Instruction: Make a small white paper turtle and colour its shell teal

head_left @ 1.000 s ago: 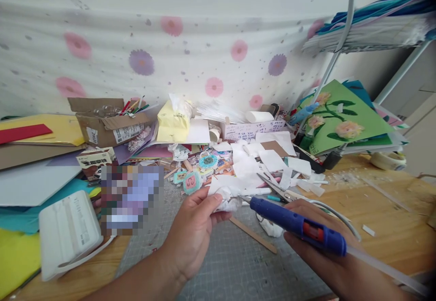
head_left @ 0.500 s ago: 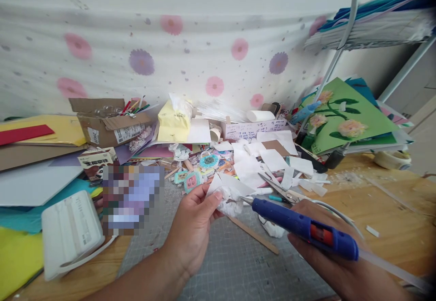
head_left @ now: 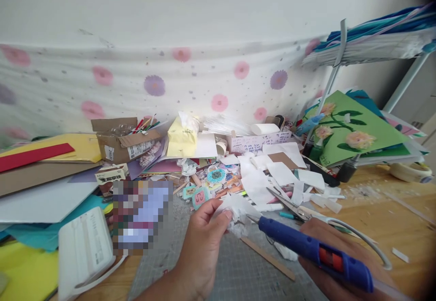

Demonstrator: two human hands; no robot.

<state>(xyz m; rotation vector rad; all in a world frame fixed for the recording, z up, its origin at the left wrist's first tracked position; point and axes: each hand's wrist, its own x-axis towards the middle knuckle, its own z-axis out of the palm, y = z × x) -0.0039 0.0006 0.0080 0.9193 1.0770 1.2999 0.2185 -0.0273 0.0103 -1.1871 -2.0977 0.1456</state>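
While left hand (head_left: 200, 242) pinches white tuft (head_left: 237, 208) above mat (head_left: 235, 269), right hand (head_left: 335, 264) clamped on glue gun (head_left: 313, 252), nozzle nearly touching tuft. Risks: hot tip close to fingertips (head_left: 225, 217), burn likely; glue may drip onto mat; scissors (head_left: 289, 203) just behind could snag cord.

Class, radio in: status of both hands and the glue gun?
Left hand pinching white paper wad. Right hand gripping blue glue gun, nozzle at wad. Scissors lying close behind.

Left hand (head_left: 200, 246) pinching white tissue (head_left: 238, 208), glue gun (head_left: 313, 253)
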